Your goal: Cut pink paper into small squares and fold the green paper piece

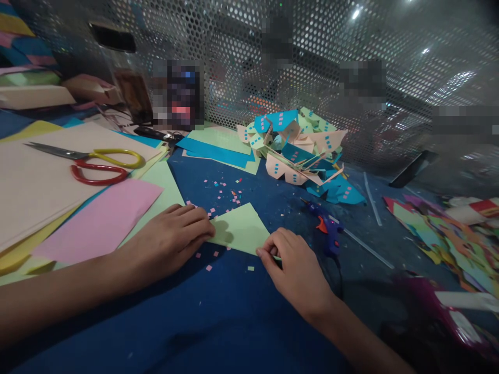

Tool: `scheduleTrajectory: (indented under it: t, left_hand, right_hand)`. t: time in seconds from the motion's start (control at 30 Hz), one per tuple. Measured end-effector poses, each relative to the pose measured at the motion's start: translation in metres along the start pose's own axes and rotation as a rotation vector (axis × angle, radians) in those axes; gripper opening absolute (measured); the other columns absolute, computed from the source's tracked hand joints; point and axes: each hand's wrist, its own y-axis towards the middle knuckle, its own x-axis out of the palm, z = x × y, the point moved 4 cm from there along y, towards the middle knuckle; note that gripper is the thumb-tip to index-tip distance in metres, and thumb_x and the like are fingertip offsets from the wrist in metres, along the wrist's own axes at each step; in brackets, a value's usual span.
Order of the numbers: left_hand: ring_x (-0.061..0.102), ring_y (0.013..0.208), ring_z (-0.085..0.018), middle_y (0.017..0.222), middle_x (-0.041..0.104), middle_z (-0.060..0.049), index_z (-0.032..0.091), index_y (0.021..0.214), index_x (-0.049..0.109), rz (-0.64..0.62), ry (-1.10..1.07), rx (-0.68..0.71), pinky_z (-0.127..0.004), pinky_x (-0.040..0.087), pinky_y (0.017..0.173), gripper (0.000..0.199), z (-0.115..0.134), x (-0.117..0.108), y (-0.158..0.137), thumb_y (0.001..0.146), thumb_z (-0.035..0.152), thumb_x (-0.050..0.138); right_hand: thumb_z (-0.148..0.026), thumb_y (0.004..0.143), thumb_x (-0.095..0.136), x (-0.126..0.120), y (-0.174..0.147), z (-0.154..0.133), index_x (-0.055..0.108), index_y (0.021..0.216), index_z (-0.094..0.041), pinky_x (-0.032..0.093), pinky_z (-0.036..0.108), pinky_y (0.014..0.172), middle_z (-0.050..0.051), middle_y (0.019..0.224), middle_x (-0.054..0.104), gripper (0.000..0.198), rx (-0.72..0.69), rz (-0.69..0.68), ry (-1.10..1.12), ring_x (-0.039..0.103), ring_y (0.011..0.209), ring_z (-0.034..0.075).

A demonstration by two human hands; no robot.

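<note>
A light green piece of paper [244, 228], folded to a point at the top, lies on the blue table [218, 322] between my hands. My left hand [177, 234] is closed at its left corner, fingers curled over the edge. At the right corner my right hand [290, 265] pinches the paper between thumb and fingers. Tiny pink and blue paper squares [212, 210] are scattered just behind the paper, and a small green one [250, 268] lies in front of it.
Scissors [103, 166] with yellow and red handles rest on paper sheets [47, 182] at left. Folded paper pieces [300, 150] are heaped at the back. A purple glue gun [329, 228] is right of centre; paper scraps [456, 244] lie far right. A bottle [132, 88] stands behind.
</note>
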Motion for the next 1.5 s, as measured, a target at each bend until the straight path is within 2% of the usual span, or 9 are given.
scheduleTrajectory:
  t: [0.2,0.43,0.67,1.07,1.27,1.5]
  left_hand:
    - [0.057,0.084,-0.021,0.094,0.063,-0.005,0.022,0.097,0.063,-0.011,0.045,0.066,-0.035,0.041,0.075,0.022,0.0037,-0.0017,-0.0022,0.096,0.013,0.044]
    - [0.056,0.087,-0.02,0.1,0.061,-0.006,0.02,0.102,0.062,-0.003,0.046,0.159,-0.035,0.046,0.077,0.023,0.0057,0.0012,-0.0051,0.096,0.009,0.043]
    - [0.057,0.086,-0.02,0.1,0.062,-0.007,0.019,0.103,0.062,-0.009,0.051,0.177,-0.033,0.049,0.074,0.025,0.009,-0.0007,-0.0057,0.097,0.009,0.039]
    - [0.058,0.082,-0.019,0.098,0.063,-0.007,0.02,0.107,0.064,-0.013,0.161,0.183,-0.032,0.051,0.068,0.028,0.0099,0.0017,-0.0051,0.097,0.011,0.039]
    - [0.058,0.082,-0.02,0.1,0.063,-0.006,0.024,0.116,0.062,-0.04,0.16,0.216,-0.032,0.05,0.07,0.034,0.0094,0.0033,-0.0063,0.096,0.009,0.04]
    - [0.058,0.084,-0.02,0.1,0.064,-0.007,0.022,0.115,0.064,-0.033,0.121,0.228,-0.032,0.05,0.072,0.033,0.0096,0.0029,-0.0048,0.096,0.01,0.039]
  right_hand:
    - [-0.02,0.091,0.06,0.0007,-0.0005,0.0005,0.052,0.077,-0.021,0.034,0.033,0.07,0.0,0.08,0.059,0.015,0.001,-0.009,-0.014,0.053,0.077,0.019]
    - [-0.018,0.09,0.058,0.0,-0.0012,0.0,0.051,0.079,-0.021,0.034,0.033,0.071,0.0,0.083,0.059,0.014,0.002,-0.03,-0.03,0.053,0.078,0.019]
    - [-0.014,0.089,0.055,-0.0002,-0.0016,0.0006,0.052,0.083,-0.021,0.034,0.034,0.071,0.0,0.085,0.059,0.01,-0.006,-0.013,-0.002,0.053,0.078,0.018]
    - [-0.007,0.081,0.048,-0.0011,-0.0032,0.0009,0.051,0.084,-0.021,0.036,0.034,0.072,0.003,0.086,0.057,0.015,-0.029,-0.016,-0.037,0.052,0.081,0.02]
    - [-0.006,0.08,0.047,-0.0007,-0.0034,0.0009,0.052,0.085,-0.021,0.036,0.035,0.074,0.003,0.089,0.058,0.017,-0.031,-0.035,-0.056,0.053,0.084,0.021]
    - [-0.006,0.081,0.046,-0.001,-0.005,0.0006,0.051,0.084,-0.021,0.037,0.036,0.075,0.003,0.09,0.057,0.016,-0.05,-0.034,-0.072,0.053,0.086,0.021]
